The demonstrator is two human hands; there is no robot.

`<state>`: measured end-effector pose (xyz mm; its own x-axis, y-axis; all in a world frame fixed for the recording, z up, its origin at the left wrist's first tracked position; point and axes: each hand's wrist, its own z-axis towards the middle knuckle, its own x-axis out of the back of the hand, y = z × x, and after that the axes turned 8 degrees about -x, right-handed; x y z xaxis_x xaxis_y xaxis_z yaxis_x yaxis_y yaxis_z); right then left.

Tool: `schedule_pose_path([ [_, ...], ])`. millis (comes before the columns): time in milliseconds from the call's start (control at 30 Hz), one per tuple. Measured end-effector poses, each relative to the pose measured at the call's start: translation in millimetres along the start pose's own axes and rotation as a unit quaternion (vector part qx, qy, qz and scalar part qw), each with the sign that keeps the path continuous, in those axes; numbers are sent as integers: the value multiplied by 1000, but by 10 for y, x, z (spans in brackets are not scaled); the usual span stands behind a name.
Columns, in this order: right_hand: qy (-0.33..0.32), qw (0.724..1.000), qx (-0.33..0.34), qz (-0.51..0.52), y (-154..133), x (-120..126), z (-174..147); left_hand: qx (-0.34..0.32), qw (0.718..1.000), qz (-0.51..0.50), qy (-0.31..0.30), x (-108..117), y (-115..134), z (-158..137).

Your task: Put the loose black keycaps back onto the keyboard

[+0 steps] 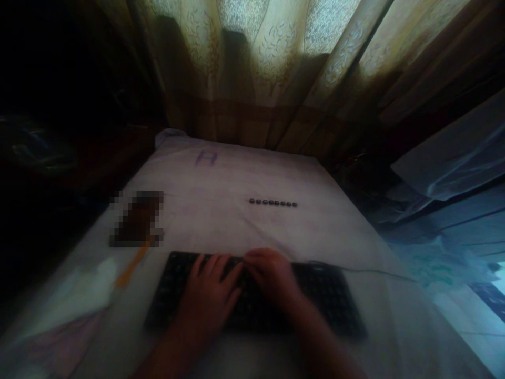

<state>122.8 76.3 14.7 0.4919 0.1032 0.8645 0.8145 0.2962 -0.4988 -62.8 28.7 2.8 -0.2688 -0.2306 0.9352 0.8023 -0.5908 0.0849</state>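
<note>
A black keyboard (327,300) lies on the covered table, below both arms. My left hand (211,289) rests on its left half with the fingers spread over the keys. Close beside it, my right hand (272,271) has its fingers drawn together in a pinch at the upper middle rows. Whatever sits between those fingertips is hidden and blurred. Beyond the keyboard, several small dark pieces that look like keycaps (271,202) stand in a straight row on the cloth.
Left of the keyboard are an orange slim tool (132,267), a pale crumpled cloth (87,289) and a dark pixelated object (138,218). The keyboard's cable (374,271) runs off to the right. Patterned curtains (272,52) hang behind the table's far edge.
</note>
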Motion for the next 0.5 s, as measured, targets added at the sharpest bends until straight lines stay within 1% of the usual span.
schedule_pose_path([
  [200, -17, 999, 30, -21, 3, 19, -43, 3, 1000, -5, -6, 9, 4, -5],
  [267, -13, 998, 40, -36, 15, 10, -72, 4, 1000, -5, -9, 8, 11, -7],
  [367, -1, 998, 42, -55, 32, -12, -109, 7, 1000, -8, -6, 8, 19, -5],
  [500, -3, 999, 36, -41, 31, -23, -126, 13, 1000, -8, -4, 2, 19, -3],
])
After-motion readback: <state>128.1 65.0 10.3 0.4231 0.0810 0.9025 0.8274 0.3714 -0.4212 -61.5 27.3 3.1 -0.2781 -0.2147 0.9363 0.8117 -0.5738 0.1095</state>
